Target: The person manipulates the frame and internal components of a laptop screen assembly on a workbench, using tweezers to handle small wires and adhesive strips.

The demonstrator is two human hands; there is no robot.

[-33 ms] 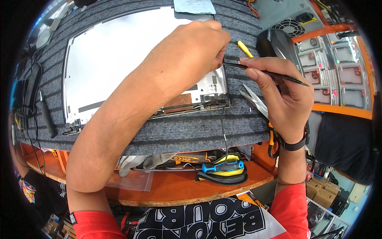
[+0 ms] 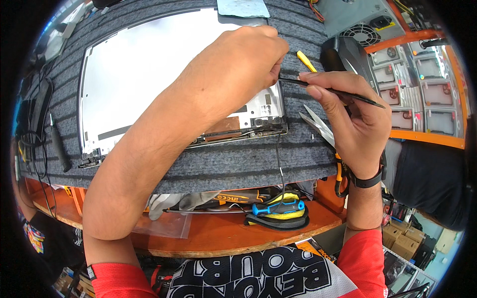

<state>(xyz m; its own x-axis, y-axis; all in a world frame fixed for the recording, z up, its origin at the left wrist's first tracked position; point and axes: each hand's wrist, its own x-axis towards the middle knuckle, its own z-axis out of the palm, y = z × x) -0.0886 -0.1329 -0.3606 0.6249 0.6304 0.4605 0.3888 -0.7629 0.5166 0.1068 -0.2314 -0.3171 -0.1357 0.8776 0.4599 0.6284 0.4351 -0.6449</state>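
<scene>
Left hand point(image 2: 237, 64): fingers curled, pinching at the right edge of the silver laptop lid point(image 2: 149, 69)
Right hand point(image 2: 350, 116): grips thin black tweezers point(image 2: 330, 91), tip pointing toward the left fingertips
Lid: lies flat on a grey ribbed mat point(image 2: 248, 159), hinges toward the person
Scissors point(image 2: 320, 129): on the mat, partly under the right hand
Yellow pry tool point(image 2: 306, 60): just beyond the tweezers
Screwdrivers point(image 2: 278, 206): on the orange bench edge
</scene>
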